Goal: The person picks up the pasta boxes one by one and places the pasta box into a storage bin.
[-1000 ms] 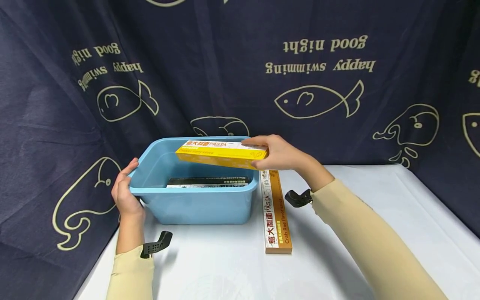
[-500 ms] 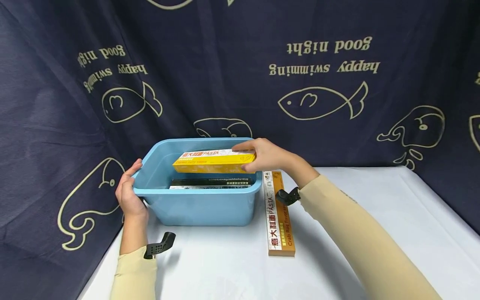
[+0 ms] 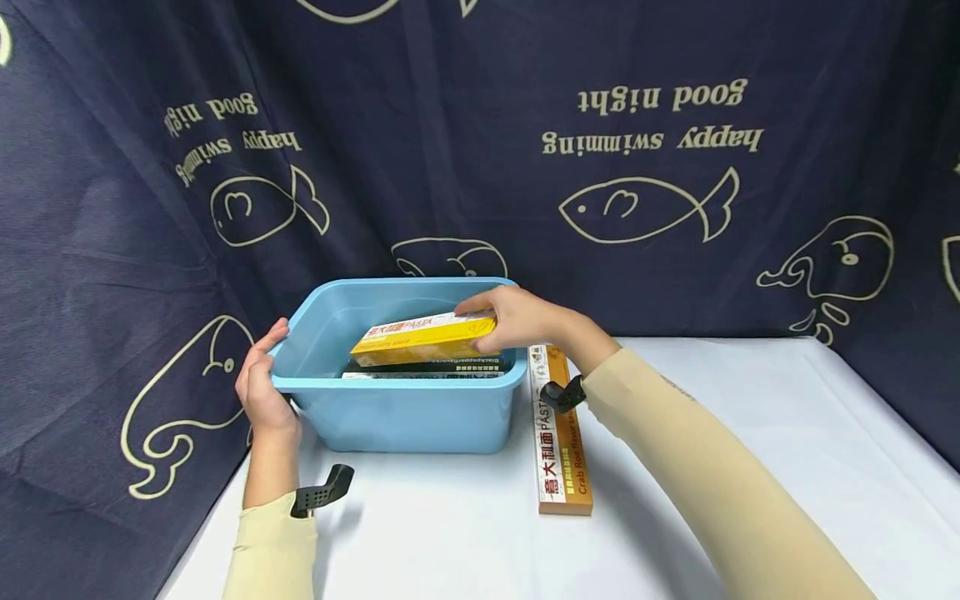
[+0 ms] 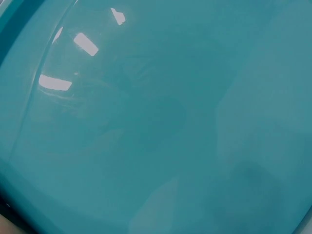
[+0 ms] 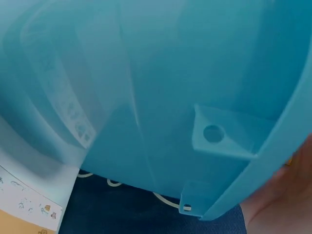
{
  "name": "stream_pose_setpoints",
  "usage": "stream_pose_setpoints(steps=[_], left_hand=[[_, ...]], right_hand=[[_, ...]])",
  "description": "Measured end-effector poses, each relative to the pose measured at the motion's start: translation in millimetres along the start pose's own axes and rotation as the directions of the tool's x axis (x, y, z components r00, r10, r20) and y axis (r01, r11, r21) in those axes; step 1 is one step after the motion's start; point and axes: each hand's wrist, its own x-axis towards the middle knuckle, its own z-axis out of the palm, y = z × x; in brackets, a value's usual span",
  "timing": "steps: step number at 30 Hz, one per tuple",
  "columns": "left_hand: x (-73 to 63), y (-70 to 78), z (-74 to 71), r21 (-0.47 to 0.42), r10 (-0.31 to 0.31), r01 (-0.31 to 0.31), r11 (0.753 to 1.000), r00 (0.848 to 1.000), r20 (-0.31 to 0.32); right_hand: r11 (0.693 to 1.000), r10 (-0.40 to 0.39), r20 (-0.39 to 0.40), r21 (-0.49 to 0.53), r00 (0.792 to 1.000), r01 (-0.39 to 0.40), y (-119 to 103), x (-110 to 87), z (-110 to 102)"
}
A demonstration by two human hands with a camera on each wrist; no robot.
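Observation:
In the head view my right hand (image 3: pixel 517 319) pinches the right end of a yellow and white pasta box (image 3: pixel 420 340), thumb in front and fingers over the top. The box is inside a light blue plastic bin (image 3: pixel 405 421), its left end tilted lower, overlapping a black pasta box (image 3: pixel 483 364) lying along the near wall. My left hand (image 3: pixel 266 392) grips the bin's left rim. Only the bin's blue wall (image 4: pixel 156 97) shows large in the left wrist view. The right wrist view has the bin's outer side (image 5: pixel 185 63), with part of my right hand at the lower right.
A brown and white pasta box (image 3: pixel 573 471) lies lengthwise on the white tabletop (image 3: pixel 450 525), just right of the bin. Behind and to the left hangs a dark blue cloth (image 3: pixel 465 167) with fish drawings and lettering.
My right hand has carried the yellow pasta box down and slightly left, deeper into the bin, and its left end has dipped. The left hand keeps its hold on the rim.

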Motion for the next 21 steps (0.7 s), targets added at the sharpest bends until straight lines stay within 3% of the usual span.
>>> stream_pose_setpoints(steps=[5, 21], left_hand=[[1.0, -0.3, -1.1, 0.001, -0.006, 0.006, 1.0, 1.0, 0.002], [-0.7, 0.0, 1.3, 0.011, -0.012, 0.012, 1.0, 1.0, -0.004]], right_hand=[[0.998, -0.005, 0.023, -0.065, 1.0, 0.006, -2.8, 7.5, 5.1], [0.995, -0.004, 0.081, -0.102, 0.997, 0.012, -1.3, 17.6, 9.4]])
